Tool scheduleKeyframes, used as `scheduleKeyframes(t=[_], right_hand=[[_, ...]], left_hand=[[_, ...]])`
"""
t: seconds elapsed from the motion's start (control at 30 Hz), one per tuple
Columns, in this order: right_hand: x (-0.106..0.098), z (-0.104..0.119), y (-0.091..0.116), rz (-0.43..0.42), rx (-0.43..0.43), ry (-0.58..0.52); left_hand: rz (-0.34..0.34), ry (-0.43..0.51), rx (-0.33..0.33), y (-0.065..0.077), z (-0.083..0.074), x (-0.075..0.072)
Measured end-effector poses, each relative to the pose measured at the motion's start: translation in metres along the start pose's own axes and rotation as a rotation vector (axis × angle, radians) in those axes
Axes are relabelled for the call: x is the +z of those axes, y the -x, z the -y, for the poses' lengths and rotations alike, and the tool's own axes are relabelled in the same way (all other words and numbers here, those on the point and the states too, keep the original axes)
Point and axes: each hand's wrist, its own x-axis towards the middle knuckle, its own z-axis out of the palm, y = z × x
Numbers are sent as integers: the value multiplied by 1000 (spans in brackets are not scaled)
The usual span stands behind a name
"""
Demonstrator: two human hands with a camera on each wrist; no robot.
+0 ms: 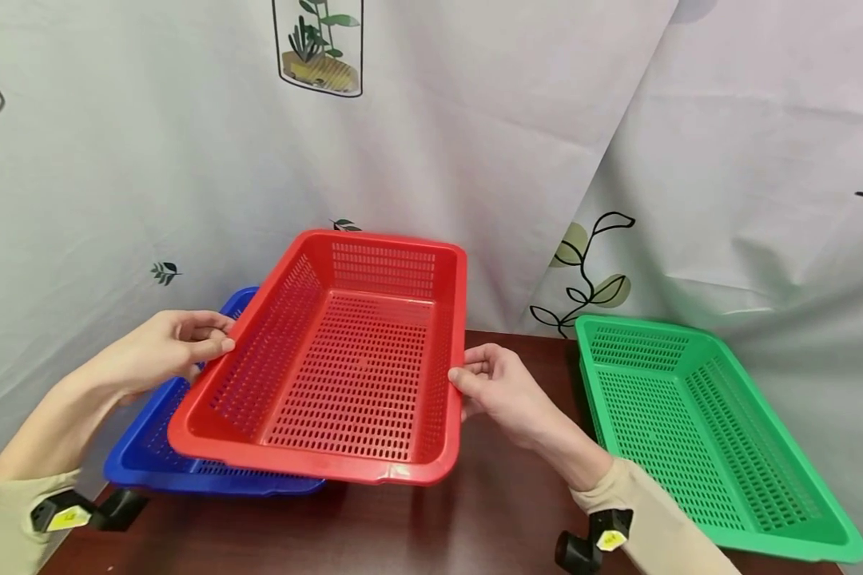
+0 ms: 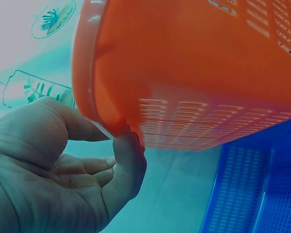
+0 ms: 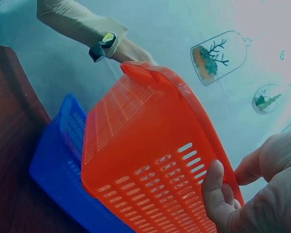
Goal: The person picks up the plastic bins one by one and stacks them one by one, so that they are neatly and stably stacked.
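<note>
The red basket [image 1: 316, 461] looks like smooth, glossy plastic, with bright highlights along its rim. The blue basket [image 1: 216, 481] and green basket [image 1: 669, 439] also look like smooth, shiny plastic. The table [image 1: 403, 527] has a polished wood look; the curtain [image 1: 511, 160] is creased, matt cloth, and the sleeve [image 1: 654, 511] matt fabric.

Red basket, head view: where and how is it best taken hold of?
The red basket is likely best gripped about midway along its long rims, the left hand from the outer left and the right hand from the outer right, thumbs above the edge. It is wide, so opposite grips should balance it, and its outward lip gives something to pinch.
</note>
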Motion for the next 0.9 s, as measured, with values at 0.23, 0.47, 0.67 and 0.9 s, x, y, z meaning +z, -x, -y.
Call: scheduleKeyframes(t=[0.23,0.47,0.67,0.9], right_hand=[[13,1,-7,18,-12,-8],[26,2,-12,31,-19,-33],[34,0,-16,45,-31,-71],[43,-4,-21,67,-49,-88]], left_hand=[[-49,-78,-14,7,5,-11],[-72,-121,-29,12,12,-20],[-97,-138,-37,12,18,-26],[-109,-167,-50,16,24,-34]])
